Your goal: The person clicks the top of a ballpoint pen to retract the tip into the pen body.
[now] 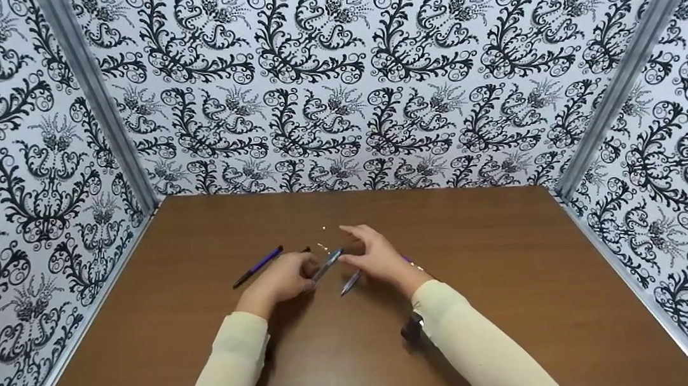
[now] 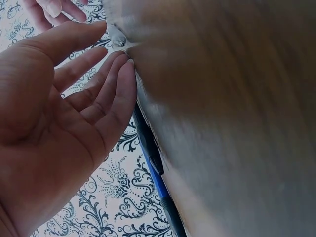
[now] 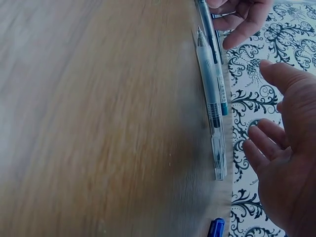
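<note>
Only the right wrist view showed the clear pen (image 3: 209, 81) whole; right hand (image 1: 379, 256) and left hand (image 1: 283, 279) had thumb and fingers apart.

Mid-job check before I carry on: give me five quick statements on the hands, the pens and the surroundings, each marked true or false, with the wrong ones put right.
1. The blue-and-black pen lies to the left of the left hand. True.
2. The right hand is clenched into a fist. False: its thumb and fingers are apart.
3. The clear pen lies on the table. True.
4. Both sleeves are black. False: they are pale cream.
5. The back wall is plain. False: it carries a black swirling pattern on white.
</note>
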Available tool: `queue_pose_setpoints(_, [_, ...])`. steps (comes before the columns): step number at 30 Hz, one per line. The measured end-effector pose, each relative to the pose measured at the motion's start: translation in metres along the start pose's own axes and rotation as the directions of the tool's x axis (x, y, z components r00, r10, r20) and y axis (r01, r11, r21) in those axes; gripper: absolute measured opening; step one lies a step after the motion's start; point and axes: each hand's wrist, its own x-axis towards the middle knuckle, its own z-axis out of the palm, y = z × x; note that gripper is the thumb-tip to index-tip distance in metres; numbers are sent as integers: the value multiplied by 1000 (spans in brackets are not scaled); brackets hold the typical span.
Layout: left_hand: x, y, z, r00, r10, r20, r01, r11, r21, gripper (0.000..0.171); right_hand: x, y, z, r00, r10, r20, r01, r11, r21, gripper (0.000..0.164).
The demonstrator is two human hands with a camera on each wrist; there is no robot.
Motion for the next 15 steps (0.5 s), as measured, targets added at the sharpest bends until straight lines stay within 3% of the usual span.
queue_pose_setpoints(6, [2, 1, 0, 1000, 5, 18, -6, 999, 32, 38, 0, -2, 1, 1000, 5, 1, -5, 1000, -10, 67])
queue_pose_setpoints(15, [5, 5, 4, 999, -43, 16, 40, 990, 139, 22, -1, -1, 1, 1000, 12, 6, -11, 999, -52, 67])
